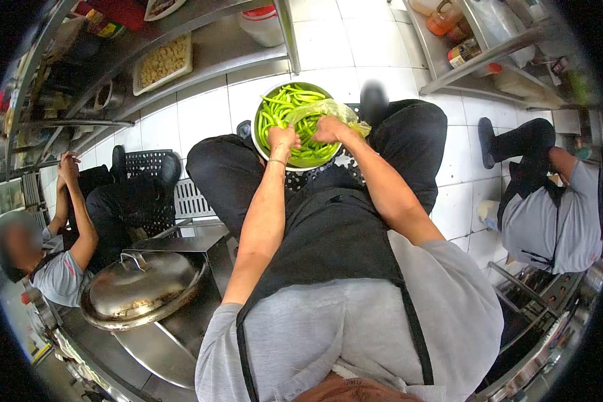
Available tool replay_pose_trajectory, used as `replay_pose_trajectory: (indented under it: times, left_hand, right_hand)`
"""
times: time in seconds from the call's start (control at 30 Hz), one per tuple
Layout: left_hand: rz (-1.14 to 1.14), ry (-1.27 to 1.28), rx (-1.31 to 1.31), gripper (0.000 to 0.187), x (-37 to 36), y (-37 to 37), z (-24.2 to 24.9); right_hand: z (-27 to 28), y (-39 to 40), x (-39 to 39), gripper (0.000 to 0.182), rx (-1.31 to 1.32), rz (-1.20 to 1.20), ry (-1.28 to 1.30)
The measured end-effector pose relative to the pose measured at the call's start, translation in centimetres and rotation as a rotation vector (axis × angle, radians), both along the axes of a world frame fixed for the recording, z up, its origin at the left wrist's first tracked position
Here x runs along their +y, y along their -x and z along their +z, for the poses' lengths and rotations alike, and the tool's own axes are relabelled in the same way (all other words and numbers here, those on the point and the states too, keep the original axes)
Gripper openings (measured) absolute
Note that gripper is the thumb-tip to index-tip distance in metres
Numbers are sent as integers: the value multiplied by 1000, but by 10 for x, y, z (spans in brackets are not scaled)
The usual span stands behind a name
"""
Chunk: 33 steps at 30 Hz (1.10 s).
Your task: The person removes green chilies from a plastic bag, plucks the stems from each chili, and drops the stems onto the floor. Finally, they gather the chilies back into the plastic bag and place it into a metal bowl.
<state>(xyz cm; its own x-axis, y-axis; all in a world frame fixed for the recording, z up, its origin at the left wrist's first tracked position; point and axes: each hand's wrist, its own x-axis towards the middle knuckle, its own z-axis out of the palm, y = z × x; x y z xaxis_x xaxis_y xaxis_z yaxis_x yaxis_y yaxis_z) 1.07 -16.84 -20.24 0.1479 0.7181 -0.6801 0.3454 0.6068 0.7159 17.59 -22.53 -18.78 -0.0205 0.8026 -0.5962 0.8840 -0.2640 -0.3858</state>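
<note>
A large round bowl (256,134) on the floor between my legs is full of long green peppers (295,97). Across the peppers, from my left fingers to my right wrist, stretches a thin, clear, yellowish plastic bag (328,107). My left hand (285,139) is closed over the left part of the bowl, on the bag's edge as it appears. Over the right half, my right hand (333,129) has its fingers curled at the bag, low among the peppers. Both sets of fingertips are partly hidden.
Metal shelving at the left back holds a tray (138,88) of pale pieces; another shelf (442,84) stands right. A lidded pot (144,288) is at my left. One person (63,221) sits left, another (549,208) is at right. White tiles (321,40) cover the floor.
</note>
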Motion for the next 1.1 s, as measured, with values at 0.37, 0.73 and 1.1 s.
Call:
replay_pose_trajectory:
  times: [0.37,0.73,1.1]
  left_hand:
    - [-21,251,-176,13,-7,1,4]
    - [-427,109,-352,19,-13,3,38]
    - [-381,-33,-195,24,-16,-6,51]
  right_hand:
    - [56,25,-29,63,352,189,-104]
    - [11,2,-20,34,857,-853,-122]
    - [9,-1,-17,37,889,-887,-188]
